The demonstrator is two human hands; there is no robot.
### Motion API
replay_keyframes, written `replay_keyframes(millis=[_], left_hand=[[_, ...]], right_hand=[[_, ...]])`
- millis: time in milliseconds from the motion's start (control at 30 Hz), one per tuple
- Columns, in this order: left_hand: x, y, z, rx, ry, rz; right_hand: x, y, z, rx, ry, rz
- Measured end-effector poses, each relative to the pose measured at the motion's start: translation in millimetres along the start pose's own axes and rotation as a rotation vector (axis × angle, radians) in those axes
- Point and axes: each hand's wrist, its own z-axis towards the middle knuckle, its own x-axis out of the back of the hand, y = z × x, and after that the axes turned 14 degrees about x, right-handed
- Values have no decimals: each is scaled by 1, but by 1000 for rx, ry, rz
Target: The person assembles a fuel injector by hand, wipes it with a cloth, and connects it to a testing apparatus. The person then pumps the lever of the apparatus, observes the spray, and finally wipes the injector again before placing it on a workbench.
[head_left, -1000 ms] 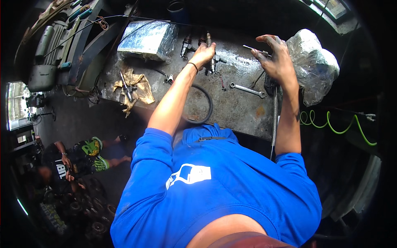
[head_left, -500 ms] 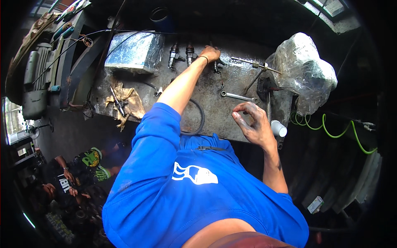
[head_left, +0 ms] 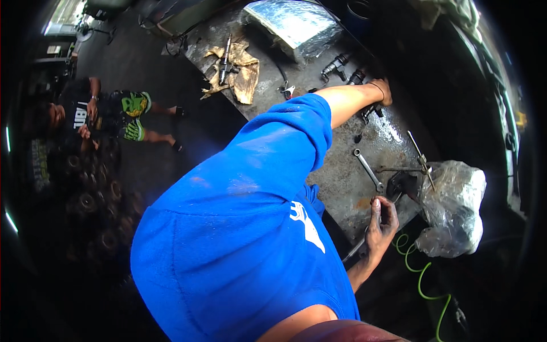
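My left hand [head_left: 382, 91] reaches over the far edge of the metal workbench [head_left: 336, 171], closed around the upper end of a dark fuel injector [head_left: 373, 111]; its fingers are largely hidden. Beside it lie two more fuel injectors, one [head_left: 356, 77] close to my wrist and another [head_left: 335, 66] farther left. My blackened right hand [head_left: 380, 225] is raised over the near right part of the bench, thumb and fingertips pinched together. Whatever may be between them does not show. A combination wrench [head_left: 367, 170] lies on the bench just beyond this hand.
A vise-like fixture [head_left: 401, 185] with a rod stands at the right, beside a plastic-wrapped object [head_left: 453, 208]. A green coiled hose [head_left: 421, 279] hangs below. Another injector [head_left: 227, 60] rests on a stained rag [head_left: 242, 71]. A plastic-covered box [head_left: 293, 23] sits behind. Another person [head_left: 102, 114] is at the left.
My view has turned, so the bench now slants down to the right. The left hand stays at the same injector; the right hand keeps its pinch.
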Motion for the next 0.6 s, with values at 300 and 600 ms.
replay_keyframes(millis=[300,600], left_hand=[[98,-87,-172,-133,278,-347],[88,-488,-165,501,714,-283]], right_hand=[[-17,-24,1,25,-135,-91],[-82,-69,-17,-73,-209,-236]])
